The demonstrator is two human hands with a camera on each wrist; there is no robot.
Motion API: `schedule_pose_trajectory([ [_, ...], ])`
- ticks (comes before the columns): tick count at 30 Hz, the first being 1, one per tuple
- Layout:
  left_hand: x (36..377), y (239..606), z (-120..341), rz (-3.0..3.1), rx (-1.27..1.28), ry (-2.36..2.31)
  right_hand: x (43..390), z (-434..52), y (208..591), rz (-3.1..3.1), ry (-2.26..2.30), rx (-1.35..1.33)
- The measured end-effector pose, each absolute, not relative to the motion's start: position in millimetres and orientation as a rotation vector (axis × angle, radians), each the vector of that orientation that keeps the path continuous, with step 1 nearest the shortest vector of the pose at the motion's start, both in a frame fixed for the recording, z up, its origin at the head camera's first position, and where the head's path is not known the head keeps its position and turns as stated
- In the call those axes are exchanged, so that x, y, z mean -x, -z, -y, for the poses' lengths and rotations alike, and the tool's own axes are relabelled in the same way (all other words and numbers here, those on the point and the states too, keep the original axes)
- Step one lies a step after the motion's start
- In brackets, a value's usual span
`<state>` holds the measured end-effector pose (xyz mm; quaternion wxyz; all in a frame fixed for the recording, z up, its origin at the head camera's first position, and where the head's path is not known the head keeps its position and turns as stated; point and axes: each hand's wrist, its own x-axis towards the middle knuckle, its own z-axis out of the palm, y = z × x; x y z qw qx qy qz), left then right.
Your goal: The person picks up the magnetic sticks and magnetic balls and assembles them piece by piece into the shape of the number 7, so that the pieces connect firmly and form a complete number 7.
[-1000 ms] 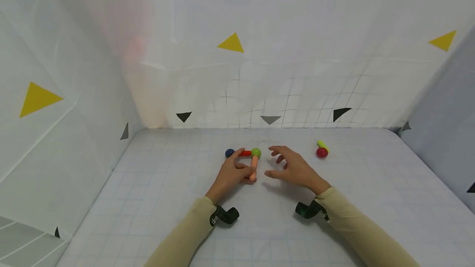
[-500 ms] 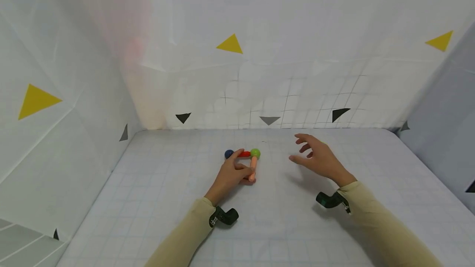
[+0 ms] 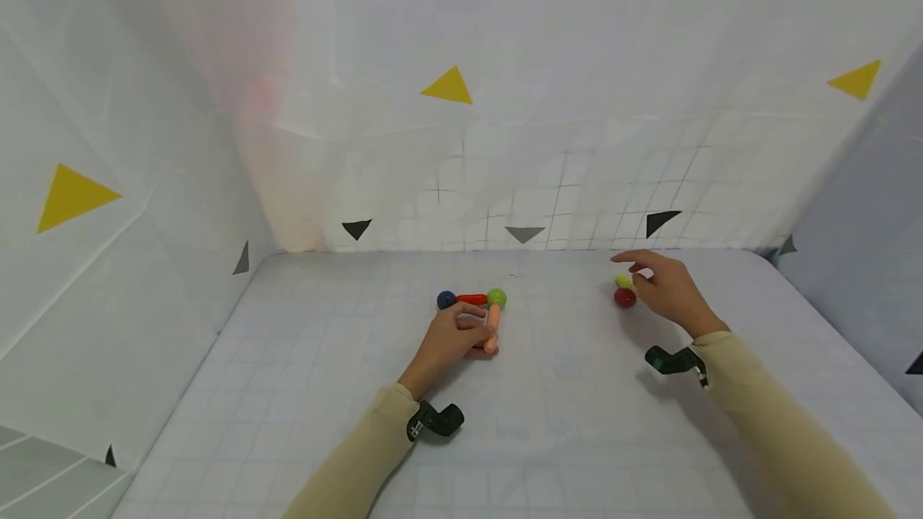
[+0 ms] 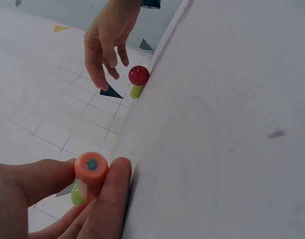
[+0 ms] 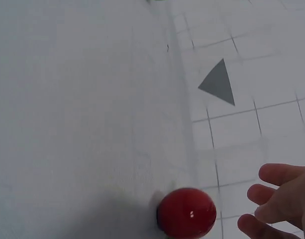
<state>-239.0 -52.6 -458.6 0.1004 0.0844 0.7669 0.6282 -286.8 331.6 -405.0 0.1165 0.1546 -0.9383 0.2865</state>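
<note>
Left hand [image 3: 449, 340] rests on the white gridded surface [image 3: 548, 439], fingers pinched on the near end of the orange plastic rod [image 3: 493, 325] (left wrist view shows the rod's end cap between thumb and finger). The rod's far end meets the green plastic ball [image 3: 497, 297]; a short red plastic rod [image 3: 472, 299] runs left from that ball to the dark blue plastic ball [image 3: 446, 299], an L of 2 rods and 2 balls. Left grip: holding the orange rod.

To the right, well apart from the L: the red plastic ball [image 3: 625, 297] with the yellow-green plastic rod [image 3: 623, 281] touching it, lying on the surface near the back wall. Right hand [image 3: 667, 287] hovers just beside and over them, fingers spread and loosely bent, holding nothing; wide grip.

Judgement: step in hand is the reach for the red ball/yellow-green rod pair. Next move calls for lowering the fingertips and pinching the pair together.
</note>
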Motion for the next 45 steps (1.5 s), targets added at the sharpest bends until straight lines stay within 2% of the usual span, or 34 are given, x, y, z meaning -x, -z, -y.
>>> schedule_pose_trajectory([
  [21, 240.6, 458.7, 52.1, -2.240, -0.255, -1.836, 312.3, -360.6, 420.9, 3.102, -0.720, -0.484],
  [45, 238.3, 456.9, 52.2, -2.121, -0.244, -1.913, 312.1, -366.0, 420.7, 3.117, -0.770, -0.370],
])
